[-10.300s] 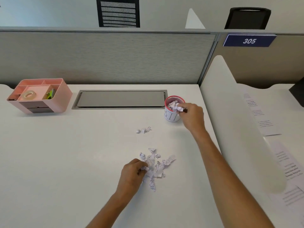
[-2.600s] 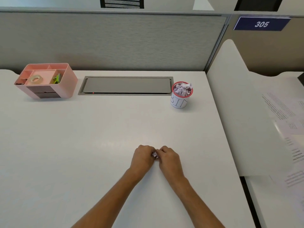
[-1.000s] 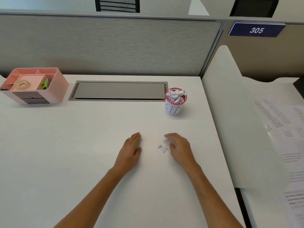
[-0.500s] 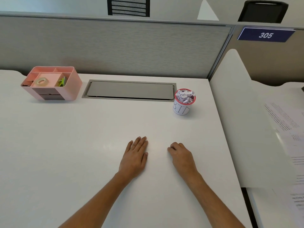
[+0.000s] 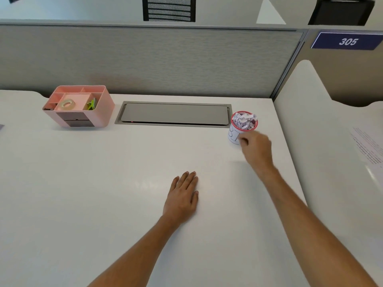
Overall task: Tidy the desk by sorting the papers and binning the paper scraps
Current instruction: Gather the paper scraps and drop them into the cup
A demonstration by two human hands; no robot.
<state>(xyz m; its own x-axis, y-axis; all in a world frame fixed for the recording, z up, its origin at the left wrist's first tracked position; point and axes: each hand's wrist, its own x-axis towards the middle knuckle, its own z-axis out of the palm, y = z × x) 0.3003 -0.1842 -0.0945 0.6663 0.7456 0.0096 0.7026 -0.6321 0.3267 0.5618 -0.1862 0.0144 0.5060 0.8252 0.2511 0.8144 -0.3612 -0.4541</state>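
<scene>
A small white bin with a red rim [image 5: 233, 136] stands at the back right of the white desk [image 5: 83, 193], heaped with crumpled paper scraps [image 5: 245, 121]. My right hand [image 5: 257, 148] hovers just in front of and to the right of the bin, fingers pinched shut with small scraps hidden inside them. My left hand [image 5: 183, 195] lies flat on the desk near the middle, palm down, fingers together, holding nothing. Printed papers [image 5: 367, 146] lie on the neighbouring desk at the far right.
A pink desk organiser [image 5: 78, 109] with a tape roll sits at the back left. A grey cable-tray lid [image 5: 176, 113] is set into the desk behind. A white curved divider [image 5: 323, 166] borders the right edge, and a grey partition wall rises behind.
The small scraps that lay between my hands a second ago are off the desk. My right hand closed over them and has moved up to the bin. My left hand stays flat.
</scene>
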